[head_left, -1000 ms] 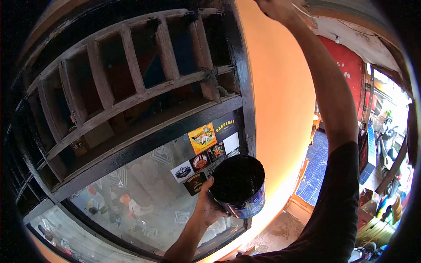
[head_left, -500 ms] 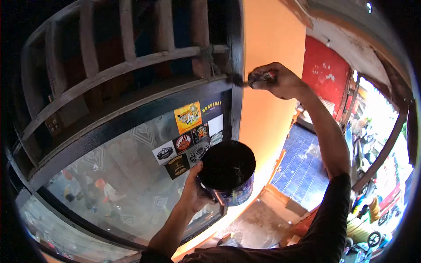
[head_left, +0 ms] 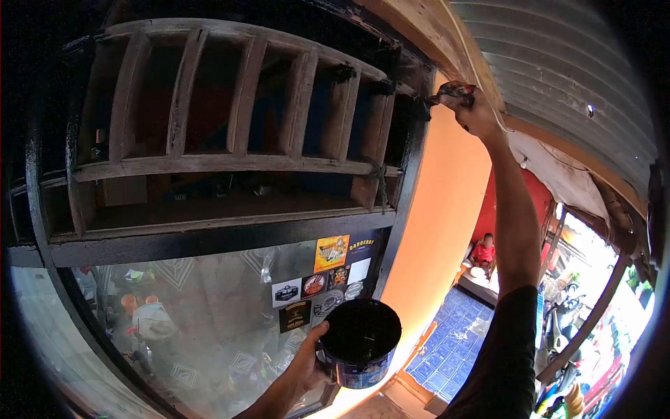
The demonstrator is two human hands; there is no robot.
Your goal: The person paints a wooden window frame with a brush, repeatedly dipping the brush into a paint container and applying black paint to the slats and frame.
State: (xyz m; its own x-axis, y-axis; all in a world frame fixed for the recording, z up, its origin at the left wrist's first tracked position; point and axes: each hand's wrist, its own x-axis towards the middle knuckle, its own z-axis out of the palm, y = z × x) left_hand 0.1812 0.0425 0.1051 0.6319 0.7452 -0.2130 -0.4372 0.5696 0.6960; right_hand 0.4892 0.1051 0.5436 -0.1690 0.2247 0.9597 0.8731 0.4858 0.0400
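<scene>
Paint can [head_left: 363, 373], open and nearly upright in front of the lower right corner of the glass pane [head_left: 209, 335]; gripped from the side by the left hand [head_left: 313, 366], with thumb up at the rim and fingers around the far wall or beneath, too hidden to tell which. Mouth upward, presumably to hold in the dark paint, and well below the raised arm, probably to leave room for reaching overhead.

Right hand [head_left: 481, 117] closed around the handle of a paintbrush [head_left: 435, 100], high beside the top of the orange wall [head_left: 450, 157]. Bristles toward the dark upper end of the frame post [head_left: 410, 167], at or just beside the wood; actual contact too dark to confirm. Sideways angle of the brush likely for reaching the post without brushing against the orange surface.

Left of the post, a slatted wooden grille [head_left: 241, 98] above the glass, with a cord [head_left: 380, 185] knotted round its lower rail near the right end, perhaps for fastening. Stickers [head_left: 331, 253] grouped on the pane, just above and left of the can. Farther back, beyond the wall, a person in red [head_left: 483, 253] above blue floor tiles [head_left: 453, 325].
</scene>
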